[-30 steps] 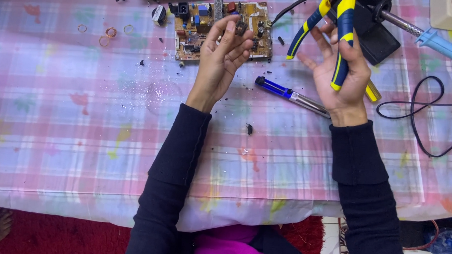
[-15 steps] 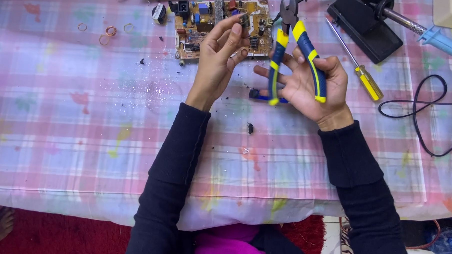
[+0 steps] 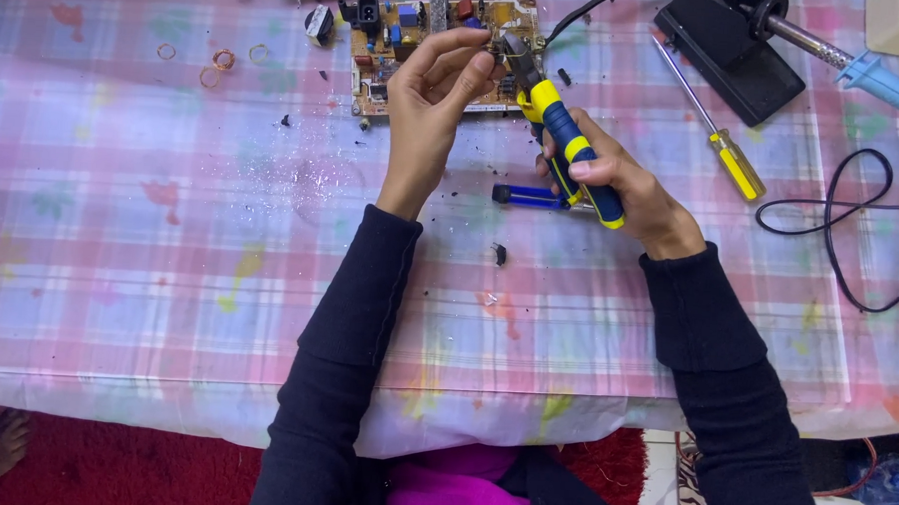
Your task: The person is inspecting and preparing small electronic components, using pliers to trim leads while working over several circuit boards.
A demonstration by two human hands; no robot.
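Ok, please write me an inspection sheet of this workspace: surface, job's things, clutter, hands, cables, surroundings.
Surface: table under a pink plaid cloth, dotted with dark crumbs.
Job's things: pliers, blue and yellow handles, nose at the circuit board.
Clutter: yellow screwdriver, blue tool, small rings, black stand with soldering iron.
Hands: left hand pinches at the plier tips; right hand grips the handles.
Cables: black cable looped at right.
Surroundings: red rug below.

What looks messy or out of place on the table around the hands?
Small dark scraps lie scattered on the checked tablecloth, with pale dust near the left hand. A black cable loops loosely beside the yellow screwdriver. Nothing looks spilled wet or broken.
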